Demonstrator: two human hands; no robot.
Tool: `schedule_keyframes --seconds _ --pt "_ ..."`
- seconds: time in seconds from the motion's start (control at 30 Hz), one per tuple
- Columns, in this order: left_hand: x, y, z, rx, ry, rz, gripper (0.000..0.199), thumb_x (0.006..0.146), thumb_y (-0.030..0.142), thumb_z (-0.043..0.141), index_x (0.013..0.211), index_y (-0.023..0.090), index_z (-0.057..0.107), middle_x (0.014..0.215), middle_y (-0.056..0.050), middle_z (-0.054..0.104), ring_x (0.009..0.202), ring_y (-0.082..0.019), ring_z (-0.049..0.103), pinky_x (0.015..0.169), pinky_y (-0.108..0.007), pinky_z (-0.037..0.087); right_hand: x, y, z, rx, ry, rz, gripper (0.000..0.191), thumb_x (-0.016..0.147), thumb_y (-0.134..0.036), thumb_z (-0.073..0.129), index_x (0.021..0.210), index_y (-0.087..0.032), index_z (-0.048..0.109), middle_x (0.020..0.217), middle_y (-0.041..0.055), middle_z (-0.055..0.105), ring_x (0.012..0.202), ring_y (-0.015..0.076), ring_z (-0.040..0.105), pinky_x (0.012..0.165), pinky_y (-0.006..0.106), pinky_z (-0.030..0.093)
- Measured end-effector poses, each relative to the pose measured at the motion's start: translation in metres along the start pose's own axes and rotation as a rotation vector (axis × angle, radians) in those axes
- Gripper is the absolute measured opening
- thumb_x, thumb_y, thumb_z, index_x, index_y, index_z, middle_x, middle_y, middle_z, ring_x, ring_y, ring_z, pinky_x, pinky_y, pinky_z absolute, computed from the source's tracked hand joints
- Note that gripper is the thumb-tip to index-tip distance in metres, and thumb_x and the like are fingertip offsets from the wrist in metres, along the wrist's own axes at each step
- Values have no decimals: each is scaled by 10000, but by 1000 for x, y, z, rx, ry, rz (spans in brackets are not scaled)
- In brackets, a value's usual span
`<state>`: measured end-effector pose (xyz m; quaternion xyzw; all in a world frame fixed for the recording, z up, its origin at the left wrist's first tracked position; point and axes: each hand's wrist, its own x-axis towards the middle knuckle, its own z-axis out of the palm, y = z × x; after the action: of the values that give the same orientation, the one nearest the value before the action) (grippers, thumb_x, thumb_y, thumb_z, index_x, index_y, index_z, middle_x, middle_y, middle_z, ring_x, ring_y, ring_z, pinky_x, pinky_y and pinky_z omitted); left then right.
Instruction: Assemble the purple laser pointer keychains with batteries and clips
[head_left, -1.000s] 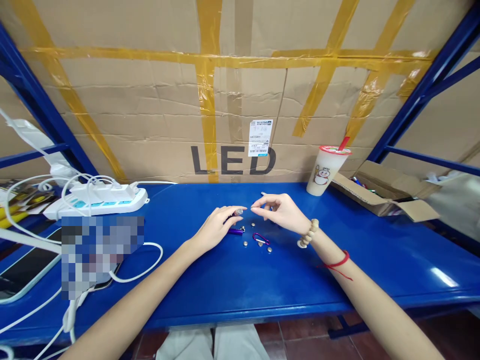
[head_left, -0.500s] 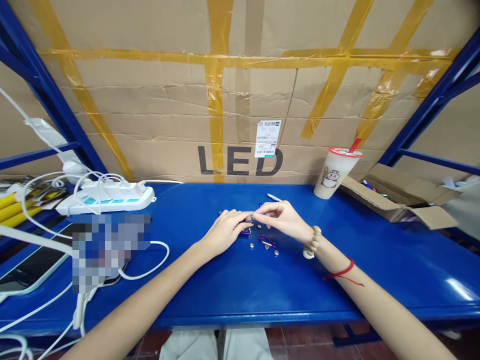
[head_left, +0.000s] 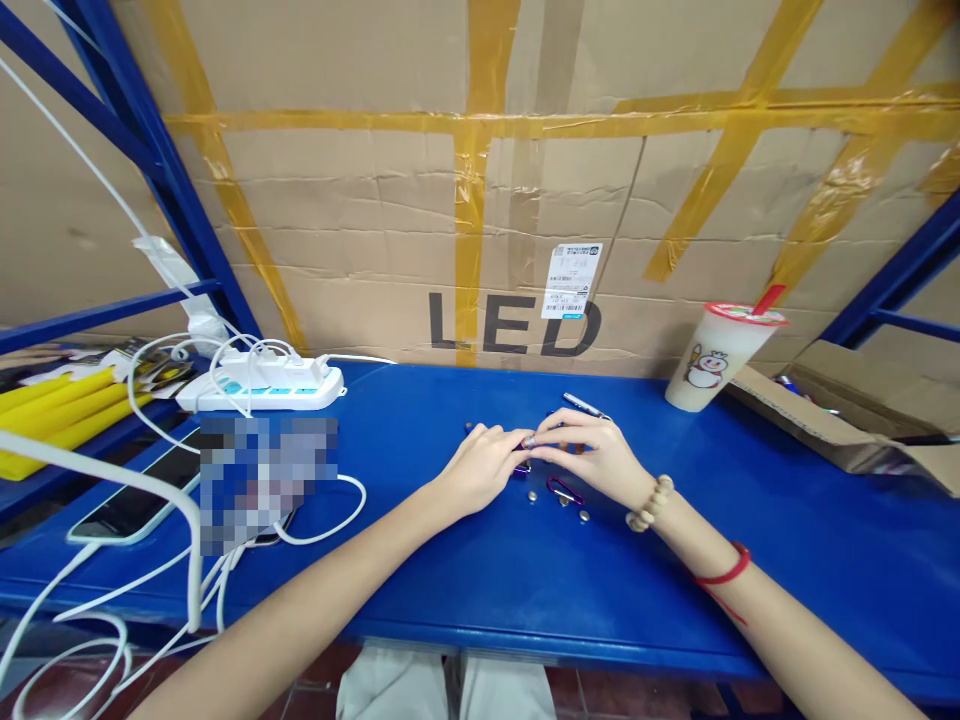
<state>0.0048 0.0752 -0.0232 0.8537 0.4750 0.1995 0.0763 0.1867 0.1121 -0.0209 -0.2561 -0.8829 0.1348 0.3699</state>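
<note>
1. Left hand (head_left: 484, 468) and right hand (head_left: 592, 455) are meeting fingertip to fingertip, both pinching one small purple-and-silver part (head_left: 526, 445) above the blue table (head_left: 480, 580).
2. Purple carabiner (head_left: 564, 490) and button cells (head_left: 532, 495) are lying just beside the hands.

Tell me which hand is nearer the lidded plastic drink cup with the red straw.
Right. The right hand lies left of and nearer than the cup; the left hand is farther left.

Both forearms were bare, no sleeves. Right wrist carried a bracelet of pale round beads (head_left: 649, 503), and higher up a thin red cord (head_left: 721, 577) with loose trailing end. Light trousers (head_left: 442, 685) showed below.
</note>
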Motion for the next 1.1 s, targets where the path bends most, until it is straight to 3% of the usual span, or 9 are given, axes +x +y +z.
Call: schedule_keyframes --seconds 0.17,0.27,0.37,0.43,0.5,0.63,0.73,0.93,1.1 --pt "0 -3 4 48 12 9 281 928 269 304 1080 191 526 1071 -36 625 886 -177 538 790 -326 357 0 1 2 -13 -30 26 235 820 -398 545 852 -216 689 890 50 633 650 107 576 598 238 468" --pt "2 -4 6 46 81 -20 282 928 281 295 1068 208 529 1014 -32 634 871 -179 533 767 -321 351 2 -1 -5 65 -39 129 282 762 -443 600 877 -190 650 876 46 638 584 90 556 542 223 448" --pt "4 -5 6 -4 170 -116 278 925 296 302 1077 219 522 895 -20 637 841 -173 536 753 -308 344 2 1 -18 91 -244 271 409 665 -472 679 952 -189 608 813 16 652 561 91 557 515 208 422" --pt "5 -7 5 -59 200 -168 281 926 308 298 1104 226 499 801 1 624 800 -163 542 746 -300 340 2 4 -23 54 -445 327 362 655 -471 683 883 -196 631 734 -7 657 558 94 564 513 200 400" --pt "5 -8 5 -117 211 -192 285 928 317 287 1130 236 471 732 24 603 757 -151 548 740 -290 340 1 7 -24 -37 -542 366 247 706 -432 647 799 -204 658 692 -15 661 571 98 574 520 199 379" --pt "5 -6 4 -148 210 -191 279 925 326 288 1131 242 456 713 36 591 744 -148 553 747 -289 343 2 9 -22 -206 -450 359 117 764 -306 606 799 -226 684 773 -4 674 635 104 581 536 208 364" --pt "4 -3 5 -140 201 -183 259 920 327 301 1103 237 460 779 22 609 789 -153 557 774 -299 352 2 9 -28 -128 -417 320 156 721 -354 652 780 -214 689 802 5 664 639 103 575 550 213 386" --pt "4 -2 11 -97 196 -142 170 903 297 360 964 215 496 882 -3 614 818 -158 545 773 -300 373 -7 11 -41 297 -753 422 426 567 -483 725 831 -149 704 712 33 669 541 102 571 486 200 418" --pt "4 -5 13 -85 210 -94 162 899 292 383 906 209 522 950 -3 616 892 -157 543 787 -299 367 -6 14 -31 225 -717 428 390 622 -501 680 772 -142 716 643 40 673 515 111 574 487 203 430"
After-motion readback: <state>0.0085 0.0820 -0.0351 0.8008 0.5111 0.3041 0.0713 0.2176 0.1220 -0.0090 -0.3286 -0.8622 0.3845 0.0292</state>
